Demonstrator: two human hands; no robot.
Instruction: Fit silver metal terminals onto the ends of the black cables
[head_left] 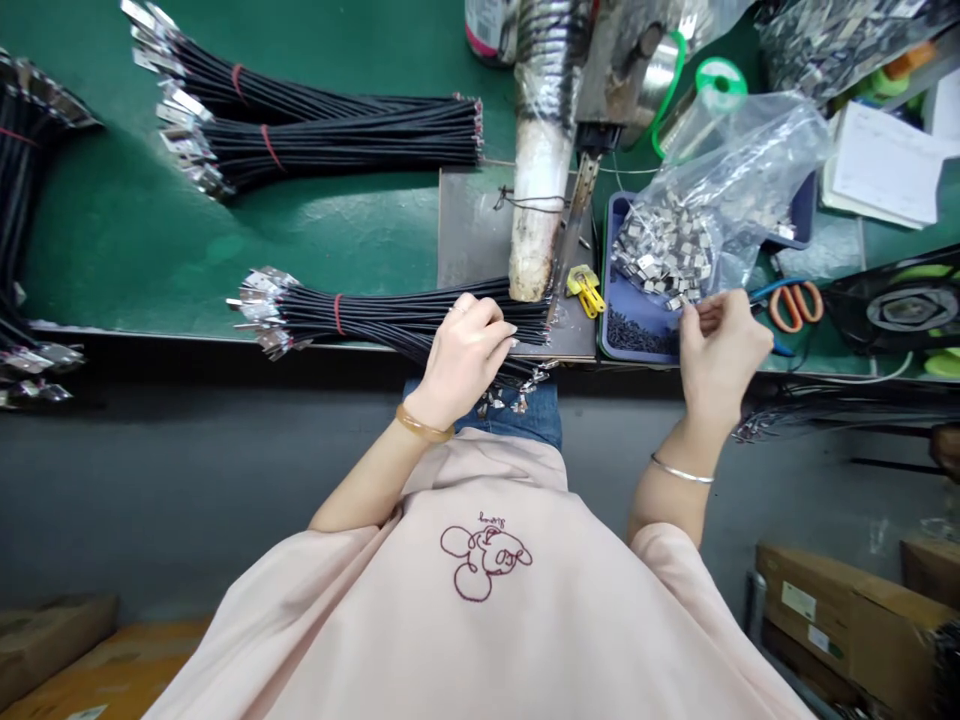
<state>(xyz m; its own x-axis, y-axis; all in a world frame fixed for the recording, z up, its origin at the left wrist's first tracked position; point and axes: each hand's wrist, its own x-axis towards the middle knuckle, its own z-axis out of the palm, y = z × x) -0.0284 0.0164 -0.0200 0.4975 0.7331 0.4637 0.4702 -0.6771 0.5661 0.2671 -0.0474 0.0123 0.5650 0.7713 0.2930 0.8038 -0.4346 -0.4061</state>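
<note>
My left hand (469,355) is closed over the right part of a bundle of black cables (382,315), its fingers curled round some of them. Metal connectors (270,305) cap the bundle's left end, and a red band ties it. Below that hand, more metal-tipped cable ends (521,390) hang over the table edge. My right hand (724,350) pinches a small metal connector (679,301) at the front of a blue tray (609,270). Inside the tray lie a heap of silvery connectors (664,250) and small black pieces (634,332).
A soldering iron (585,200) and a wrapped tube (536,200) hang above a metal plate (472,230). Close by are a yellow clip tool (585,290), orange-handled pliers (795,305), a plastic bag (757,150) and a solder spool (720,77). Banded cables (337,145) lie behind.
</note>
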